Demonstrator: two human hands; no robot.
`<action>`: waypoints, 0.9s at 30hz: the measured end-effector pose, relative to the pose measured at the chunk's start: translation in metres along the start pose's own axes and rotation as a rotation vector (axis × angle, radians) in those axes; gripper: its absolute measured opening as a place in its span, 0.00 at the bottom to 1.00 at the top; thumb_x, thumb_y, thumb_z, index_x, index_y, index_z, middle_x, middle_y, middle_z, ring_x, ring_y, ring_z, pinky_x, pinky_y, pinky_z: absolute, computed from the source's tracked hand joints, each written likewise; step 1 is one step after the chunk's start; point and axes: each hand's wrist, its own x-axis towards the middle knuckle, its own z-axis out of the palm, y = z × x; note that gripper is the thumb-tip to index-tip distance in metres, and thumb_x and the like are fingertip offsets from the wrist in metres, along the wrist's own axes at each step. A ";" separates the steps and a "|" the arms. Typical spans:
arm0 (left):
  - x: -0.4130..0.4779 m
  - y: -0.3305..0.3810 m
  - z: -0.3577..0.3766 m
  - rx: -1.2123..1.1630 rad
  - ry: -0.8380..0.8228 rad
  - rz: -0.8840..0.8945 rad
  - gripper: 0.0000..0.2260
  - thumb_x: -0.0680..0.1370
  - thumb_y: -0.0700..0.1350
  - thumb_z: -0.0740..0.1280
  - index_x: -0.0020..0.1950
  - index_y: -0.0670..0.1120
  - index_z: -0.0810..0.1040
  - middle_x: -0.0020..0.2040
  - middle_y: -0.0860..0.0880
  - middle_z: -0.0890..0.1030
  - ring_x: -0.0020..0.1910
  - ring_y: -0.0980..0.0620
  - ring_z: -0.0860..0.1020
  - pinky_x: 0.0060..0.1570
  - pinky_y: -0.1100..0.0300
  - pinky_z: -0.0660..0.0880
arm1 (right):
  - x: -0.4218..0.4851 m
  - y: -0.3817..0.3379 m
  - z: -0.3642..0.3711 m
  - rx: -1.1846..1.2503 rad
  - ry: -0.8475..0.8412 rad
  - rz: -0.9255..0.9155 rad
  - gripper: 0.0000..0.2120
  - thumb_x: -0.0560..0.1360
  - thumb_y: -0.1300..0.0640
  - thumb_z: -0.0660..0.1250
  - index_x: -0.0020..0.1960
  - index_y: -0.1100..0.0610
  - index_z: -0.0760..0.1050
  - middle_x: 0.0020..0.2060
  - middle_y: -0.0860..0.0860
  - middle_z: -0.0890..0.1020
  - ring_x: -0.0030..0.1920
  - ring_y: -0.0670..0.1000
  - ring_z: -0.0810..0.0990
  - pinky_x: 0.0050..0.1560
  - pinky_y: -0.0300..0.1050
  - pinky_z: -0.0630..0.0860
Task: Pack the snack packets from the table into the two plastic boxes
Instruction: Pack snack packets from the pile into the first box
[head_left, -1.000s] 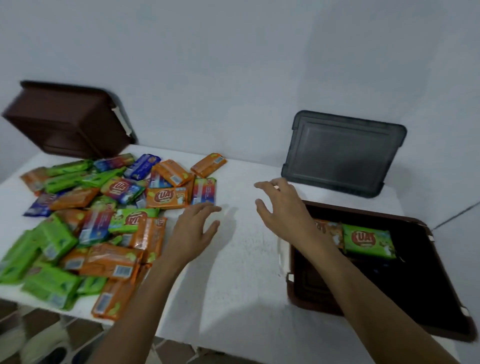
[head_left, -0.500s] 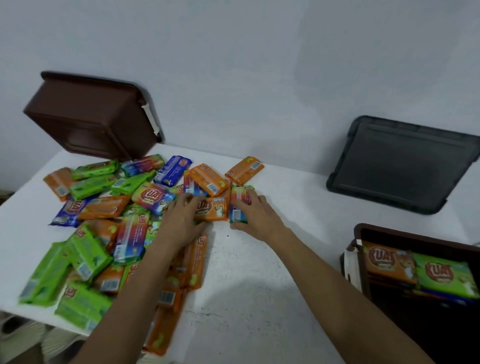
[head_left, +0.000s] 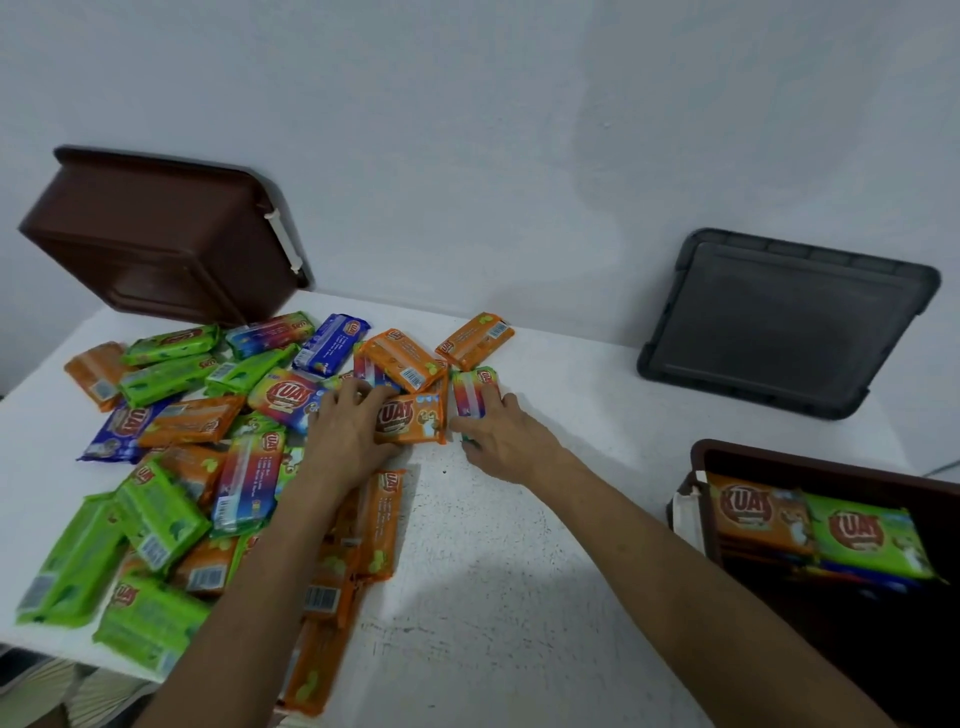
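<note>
Several snack packets, orange, green, blue and rainbow-striped, lie heaped on the left half of the white table (head_left: 493, 582). My left hand (head_left: 347, 434) lies on the heap's right edge, its fingers gripping the left side of an orange packet (head_left: 415, 418). Beside it, my right hand (head_left: 501, 439) grips the near end of a rainbow-striped packet (head_left: 470, 393). A brown plastic box (head_left: 831, 462) stands open at the right edge and holds an orange packet (head_left: 756, 514) and a green packet (head_left: 867, 535). A second brown box (head_left: 156, 239) is tipped against the wall at the back left.
A dark grey lid (head_left: 784, 322) leans on the wall at the back right. Bare white tabletop lies between the heap and the open box. The table's front edge runs along the bottom left, with floor below it.
Both hands went left from near the open box to the heap and settled on two packets. The view followed them to the left.
</note>
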 end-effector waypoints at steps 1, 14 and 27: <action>-0.001 0.001 -0.001 -0.019 0.021 0.005 0.32 0.70 0.54 0.74 0.72 0.54 0.66 0.69 0.46 0.66 0.67 0.40 0.66 0.64 0.39 0.67 | -0.001 0.000 -0.003 0.030 0.005 0.015 0.20 0.80 0.54 0.61 0.71 0.48 0.65 0.71 0.61 0.60 0.62 0.63 0.67 0.58 0.56 0.73; -0.041 0.069 -0.028 -0.501 0.198 0.338 0.32 0.70 0.54 0.73 0.72 0.49 0.69 0.64 0.50 0.69 0.59 0.58 0.70 0.54 0.66 0.73 | -0.123 0.052 -0.079 0.560 0.512 0.127 0.15 0.80 0.61 0.62 0.66 0.52 0.70 0.54 0.48 0.78 0.49 0.46 0.80 0.46 0.34 0.80; -0.103 0.212 -0.012 -0.924 0.008 0.481 0.30 0.66 0.49 0.78 0.67 0.54 0.74 0.60 0.53 0.72 0.60 0.60 0.74 0.49 0.71 0.75 | -0.321 0.103 -0.096 1.120 0.407 0.434 0.11 0.75 0.58 0.65 0.56 0.52 0.80 0.58 0.46 0.78 0.55 0.41 0.80 0.42 0.39 0.82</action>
